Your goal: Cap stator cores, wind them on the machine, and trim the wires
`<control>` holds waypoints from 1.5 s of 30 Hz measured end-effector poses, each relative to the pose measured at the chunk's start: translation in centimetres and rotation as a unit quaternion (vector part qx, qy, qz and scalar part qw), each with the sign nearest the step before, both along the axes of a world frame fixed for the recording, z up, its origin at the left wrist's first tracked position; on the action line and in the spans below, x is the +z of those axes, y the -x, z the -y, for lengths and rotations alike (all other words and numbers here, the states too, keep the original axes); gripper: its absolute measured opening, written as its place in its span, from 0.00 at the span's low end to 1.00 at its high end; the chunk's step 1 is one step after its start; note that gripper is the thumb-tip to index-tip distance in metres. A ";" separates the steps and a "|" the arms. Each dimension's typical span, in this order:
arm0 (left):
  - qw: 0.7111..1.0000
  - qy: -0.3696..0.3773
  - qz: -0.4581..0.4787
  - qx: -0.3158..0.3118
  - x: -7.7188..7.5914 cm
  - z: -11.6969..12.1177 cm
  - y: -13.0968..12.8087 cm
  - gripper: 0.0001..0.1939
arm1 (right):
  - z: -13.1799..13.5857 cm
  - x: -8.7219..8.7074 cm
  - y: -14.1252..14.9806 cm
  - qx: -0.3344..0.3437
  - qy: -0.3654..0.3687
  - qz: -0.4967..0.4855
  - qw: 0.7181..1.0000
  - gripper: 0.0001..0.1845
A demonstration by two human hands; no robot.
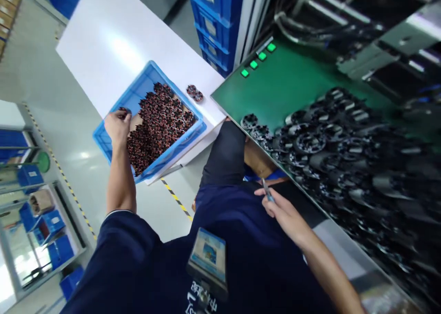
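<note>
My left hand [117, 128] is over the left side of a blue plastic bin [136, 93], its fingers closed on a small dark round part [124, 111] with reddish-brown colouring. Many similar parts [160, 116], like small wound motor stators, fill much of that bin in packed rows. Two more round parts [195, 93] lie on the white table just right of the bin. In front of my body, my right hand [279, 208] grips a slim, pointed metal tool [267, 191]; its exact kind cannot be made out. The tool's tip points up, away from me.
A green-topped bench [275, 89] on the right carries a heap of black ring-shaped parts [330, 139] and several lit green buttons [254, 64]. Machinery [389, 52] stands behind it. The bin rests on a white table [120, 34]. Stacked blue crates [213, 25] stand beyond.
</note>
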State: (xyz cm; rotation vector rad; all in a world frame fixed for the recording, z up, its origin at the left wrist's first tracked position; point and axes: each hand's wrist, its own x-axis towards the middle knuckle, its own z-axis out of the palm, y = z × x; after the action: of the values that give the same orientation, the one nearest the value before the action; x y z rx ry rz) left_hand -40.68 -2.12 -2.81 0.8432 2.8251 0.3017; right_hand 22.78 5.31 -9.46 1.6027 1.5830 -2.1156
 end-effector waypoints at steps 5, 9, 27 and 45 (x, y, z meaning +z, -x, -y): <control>0.993 -0.022 0.008 0.114 -4.9 -1.1 2.8 0.11 | -0.1 0.6 0.9 0.049 -0.060 0.058 0.995 0.28; 0.987 -0.093 0.047 0.119 -7.4 -0.9 3.1 0.16 | -0.4 0.6 1.8 0.067 -0.069 0.077 0.992 0.30; 0.987 -0.114 0.086 0.074 -8.7 -0.6 5.6 0.10 | -14.1 8.6 24.2 0.252 -0.353 0.196 0.879 0.31; 0.970 -0.239 -0.016 0.049 -5.7 -0.5 3.8 0.18 | -15.4 9.3 24.4 0.193 -0.397 0.243 0.864 0.31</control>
State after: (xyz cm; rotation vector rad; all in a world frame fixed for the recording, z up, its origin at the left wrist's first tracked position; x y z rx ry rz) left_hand -44.43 -1.61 -8.53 0.7908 2.8675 1.0235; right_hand -1.63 20.74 -0.18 1.5777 2.4272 -0.7709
